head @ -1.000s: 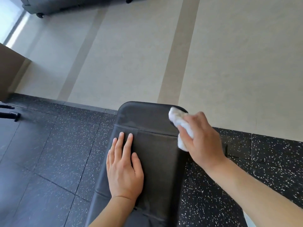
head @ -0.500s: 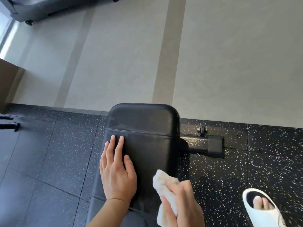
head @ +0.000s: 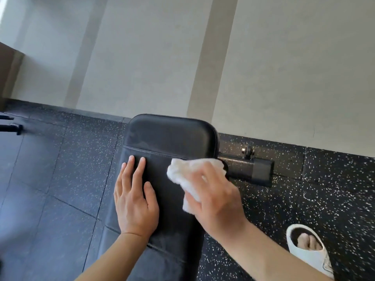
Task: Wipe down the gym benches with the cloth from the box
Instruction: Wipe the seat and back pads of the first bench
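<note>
Cloth: a crumpled white cloth (head: 187,175) of soft, nubbly fabric lies bunched on the right side of the bench pad, just below the stitched seam, partly under the fingers of the right hand.
Right hand: the right hand (head: 215,196) clutches the cloth with curled fingers and presses it against the pad; the hand is slightly blurred.
Left hand: the left hand (head: 135,201) lies flat on the left side of the pad, fingers straight and close together, holding nothing.
Bench: a black padded gym bench (head: 172,134) with smooth, faintly shiny leather-like upholstery, rounded corners and one seam across its far end.
Bench foot: a black metal crossbar (head: 249,171), square-edged, juts out to the right from under the pad, with a small wheel bracket on top.
Floor: dark rubber tiles (head: 65,169) flecked with white under the bench; beyond them, pale smooth flooring (head: 142,57) with tan stripes.
Footwear: a white moulded slipper (head: 308,254) with open toe at the lower right, toes showing.
</note>
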